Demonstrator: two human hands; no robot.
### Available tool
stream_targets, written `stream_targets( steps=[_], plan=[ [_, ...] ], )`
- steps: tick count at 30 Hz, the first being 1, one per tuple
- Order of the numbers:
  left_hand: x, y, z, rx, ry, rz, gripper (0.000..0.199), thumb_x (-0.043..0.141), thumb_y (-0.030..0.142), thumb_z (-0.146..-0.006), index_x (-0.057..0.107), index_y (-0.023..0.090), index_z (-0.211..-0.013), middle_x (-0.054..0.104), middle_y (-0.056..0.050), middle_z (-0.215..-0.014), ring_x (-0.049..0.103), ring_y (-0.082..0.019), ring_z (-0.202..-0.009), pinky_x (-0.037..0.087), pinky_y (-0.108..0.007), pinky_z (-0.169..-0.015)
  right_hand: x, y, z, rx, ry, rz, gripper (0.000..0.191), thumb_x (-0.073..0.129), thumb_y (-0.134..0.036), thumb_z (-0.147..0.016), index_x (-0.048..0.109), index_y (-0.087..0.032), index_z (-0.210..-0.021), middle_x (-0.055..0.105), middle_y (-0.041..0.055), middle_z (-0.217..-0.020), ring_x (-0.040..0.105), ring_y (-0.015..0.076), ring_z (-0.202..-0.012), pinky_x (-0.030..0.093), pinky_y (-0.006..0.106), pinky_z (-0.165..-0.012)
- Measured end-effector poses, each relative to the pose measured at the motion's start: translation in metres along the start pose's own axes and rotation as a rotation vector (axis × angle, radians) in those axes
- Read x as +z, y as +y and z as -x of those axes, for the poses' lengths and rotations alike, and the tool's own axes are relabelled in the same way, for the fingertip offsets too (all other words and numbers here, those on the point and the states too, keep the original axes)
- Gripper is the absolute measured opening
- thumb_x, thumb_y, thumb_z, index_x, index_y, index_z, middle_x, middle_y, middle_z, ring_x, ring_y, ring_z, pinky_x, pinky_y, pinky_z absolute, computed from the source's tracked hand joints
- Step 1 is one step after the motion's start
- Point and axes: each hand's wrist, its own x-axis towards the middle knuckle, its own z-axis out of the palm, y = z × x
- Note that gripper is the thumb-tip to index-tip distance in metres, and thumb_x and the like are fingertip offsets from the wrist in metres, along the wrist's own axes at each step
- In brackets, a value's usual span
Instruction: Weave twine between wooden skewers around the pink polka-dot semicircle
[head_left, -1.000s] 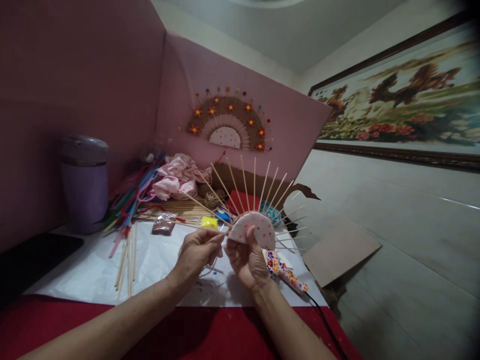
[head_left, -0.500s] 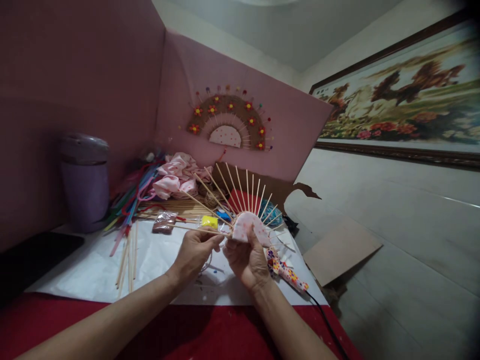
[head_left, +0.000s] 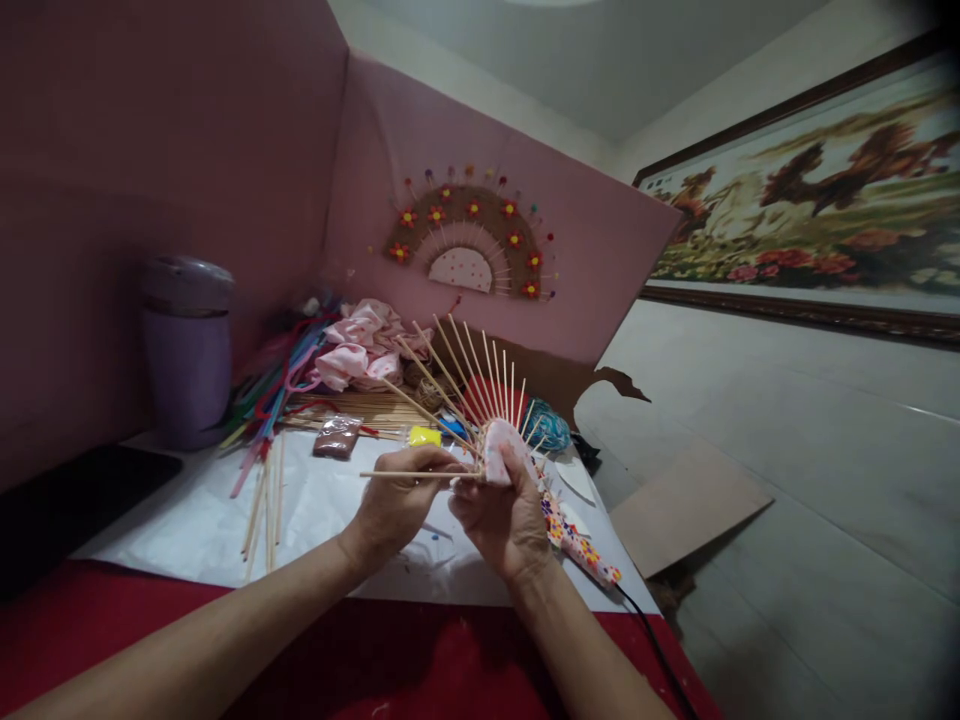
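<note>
A small half-round pad [head_left: 501,452] covered in pale pink spotted cloth is gripped in my right hand [head_left: 506,520], thumb on its front face. Thin wooden sticks [head_left: 480,365] fan out from its curved edge. My left hand [head_left: 397,500] is closed at the pad's left end, its fingertips pinched near the stick bases. The lowest stick [head_left: 405,474] lies level across those fingers. What the fingertips pinch is too small to make out.
Behind stands a pink panel with a finished fan-shaped decoration [head_left: 461,235]. A purple lidded bin [head_left: 187,360], pink cloth [head_left: 360,345], loose sticks [head_left: 262,505], brown packet [head_left: 337,437], yellow packet [head_left: 425,436] and blue yarn [head_left: 547,428] lie around. A flower-patterned corded tool [head_left: 577,545] rests right.
The pad and its sticks have turned, so its face is seen more edge-on. My left fingers have shifted behind the lowest stick, which now lies level. The view has swung slightly left.
</note>
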Motion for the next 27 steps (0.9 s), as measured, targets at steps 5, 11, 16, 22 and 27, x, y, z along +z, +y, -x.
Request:
stream_targets(
  steps=[5,11,16,22,27],
  plan=[
    [-0.001,-0.003,-0.003,0.046,0.014,-0.021,0.012,0.058,0.021,-0.072,0.068,0.016,-0.076,0.067,-0.005,-0.072,0.059,-0.016,-0.066,0.044,-0.026,-0.063,0.002,-0.002,0.003,-0.001,-0.012,0.005,0.021,0.054,-0.035,-0.077,0.06,-0.016,-0.074,0.064,0.0022,-0.065,0.052,0.0093,-0.05,0.041,0.022,-0.051],
    [-0.006,-0.011,-0.01,0.183,0.058,-0.102,0.008,0.06,0.02,-0.072,0.067,0.017,-0.073,0.067,-0.004,-0.069,0.061,-0.015,-0.064,0.047,-0.026,-0.06,0.002,0.0,0.004,0.083,0.022,0.051,0.026,0.053,-0.038,-0.077,0.06,-0.014,-0.075,0.067,0.0072,-0.062,0.054,0.0112,-0.045,0.04,0.022,-0.046],
    [-0.011,-0.009,-0.012,0.359,0.05,-0.293,0.008,0.058,0.017,-0.074,0.065,0.016,-0.074,0.068,-0.005,-0.069,0.062,-0.015,-0.066,0.047,-0.026,-0.06,0.002,0.0,0.003,0.073,-0.028,0.046,0.022,0.05,-0.033,-0.079,0.06,-0.013,-0.079,0.067,0.0087,-0.066,0.053,0.0089,-0.044,0.039,0.019,-0.045],
    [-0.026,-0.005,-0.024,0.56,0.11,-0.609,0.011,0.052,0.017,-0.078,0.063,0.016,-0.076,0.067,-0.004,-0.071,0.059,-0.016,-0.068,0.045,-0.028,-0.064,-0.002,-0.002,0.0,0.026,-0.034,0.066,0.022,0.051,-0.034,-0.08,0.057,-0.013,-0.076,0.065,0.0074,-0.066,0.047,0.0064,-0.041,0.036,0.017,-0.04],
    [-0.044,-0.005,-0.036,0.651,0.173,-0.819,0.015,0.049,0.018,-0.079,0.063,0.018,-0.074,0.066,-0.003,-0.07,0.055,-0.017,-0.068,0.043,-0.03,-0.066,-0.004,-0.008,-0.003,-0.048,0.004,0.053,0.018,0.055,-0.032,-0.077,0.055,-0.014,-0.079,0.066,0.0079,-0.069,0.046,0.0054,-0.04,0.034,0.016,-0.039]
  ],
)
